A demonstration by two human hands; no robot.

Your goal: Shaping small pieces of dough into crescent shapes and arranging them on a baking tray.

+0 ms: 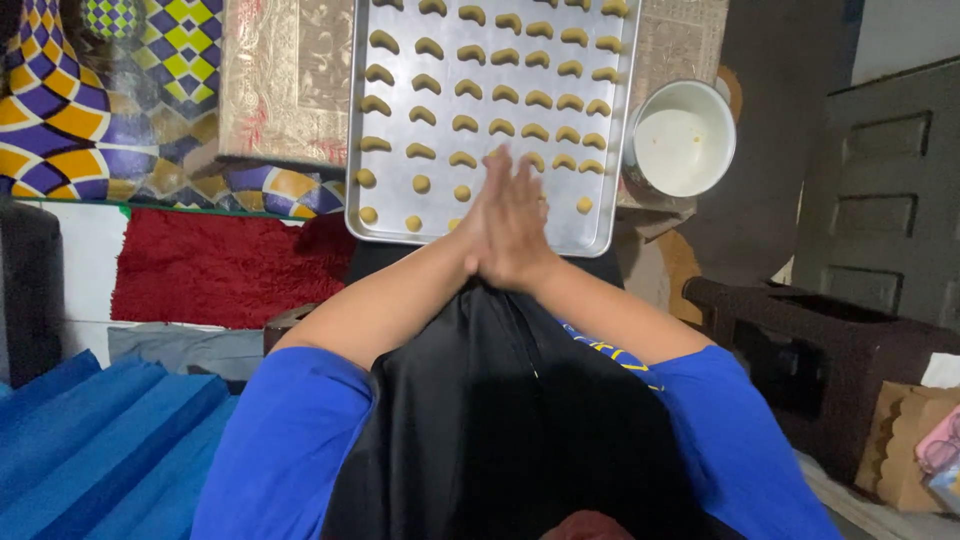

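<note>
My left hand (487, 215) and my right hand (527, 218) are pressed flat together, palm to palm, fingers pointing away from me. They hover over the near edge of a metal baking tray (598, 222). Whatever lies between the palms is hidden. The tray carries rows of pale yellow crescent-shaped dough pieces (465, 123). Its two nearest rows hold small round dough balls (421, 184). I wear blue sleeves and a black apron.
A white bowl (685, 140) stands just right of the tray. A gold patterned cloth (285, 80) lies left of it, and a red rug (220, 265) lies below that. Blue corrugated sheets (100, 440) are at lower left. Dark furniture (800, 320) stands at right.
</note>
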